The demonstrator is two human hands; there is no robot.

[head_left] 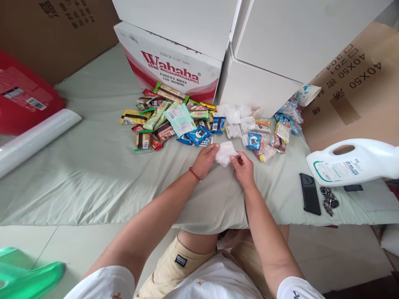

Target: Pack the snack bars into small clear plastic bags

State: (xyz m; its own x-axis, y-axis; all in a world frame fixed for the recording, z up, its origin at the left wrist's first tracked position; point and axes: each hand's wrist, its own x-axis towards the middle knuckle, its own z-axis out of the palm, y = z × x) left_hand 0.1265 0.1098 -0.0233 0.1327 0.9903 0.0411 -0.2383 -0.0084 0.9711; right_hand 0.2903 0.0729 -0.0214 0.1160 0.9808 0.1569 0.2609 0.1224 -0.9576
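Between my two hands is a crumpled clear plastic bag (226, 153), held just above the cloth-covered surface. My left hand (205, 160) pinches its left edge, and my right hand (243, 167) grips its lower right corner. Beyond my left hand lies a heap of wrapped snacks (158, 112) in green, yellow, brown and blue packets, with a pale green packet (180, 119) on top. Past the bag sit several more crumpled clear bags (233, 114). Right of them, a blue packet (254, 141) and other snacks lie inside clear plastic.
A Wahaha carton (174, 62) and white boxes (262, 79) stand behind the snacks. On the right are a white detergent bottle (352, 162), a black phone (309, 194) and keys (329, 200). A plastic roll (37, 141) and a red container (26, 95) are at left.
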